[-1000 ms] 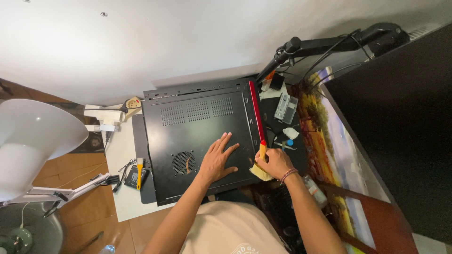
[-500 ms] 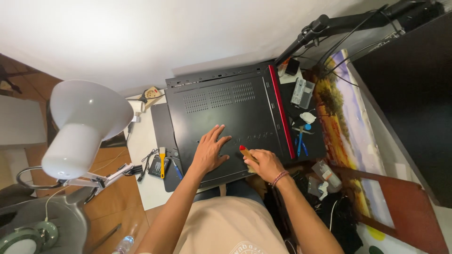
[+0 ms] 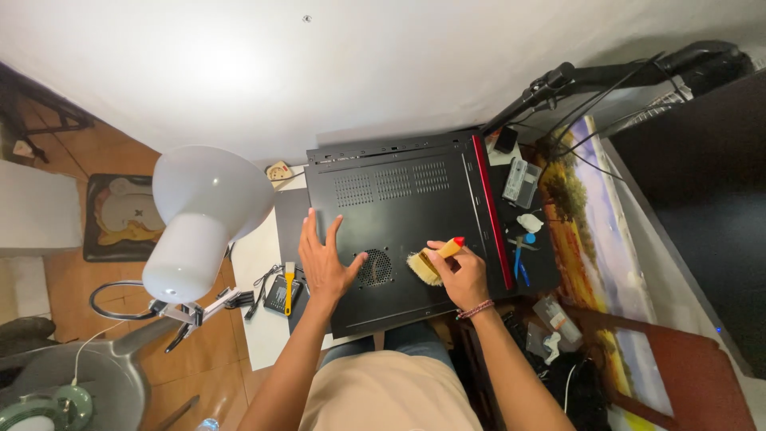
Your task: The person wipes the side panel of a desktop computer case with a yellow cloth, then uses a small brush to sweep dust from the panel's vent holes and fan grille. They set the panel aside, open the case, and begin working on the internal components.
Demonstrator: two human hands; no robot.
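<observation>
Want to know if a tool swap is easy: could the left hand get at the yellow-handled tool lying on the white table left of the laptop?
Probably yes. The left hand lies flat and empty on the black laptop, and the yellow-handled tool lies just beside it with nothing between.

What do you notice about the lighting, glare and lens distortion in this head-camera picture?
Head view: the white wall is washed out by bright glare; the wide lens bends straight edges, so the black laptop base looks skewed and the lamp shade looms large; the left hand and the right hand holding the brush are evenly lit and sharp; the dark right edge loses detail.
</observation>
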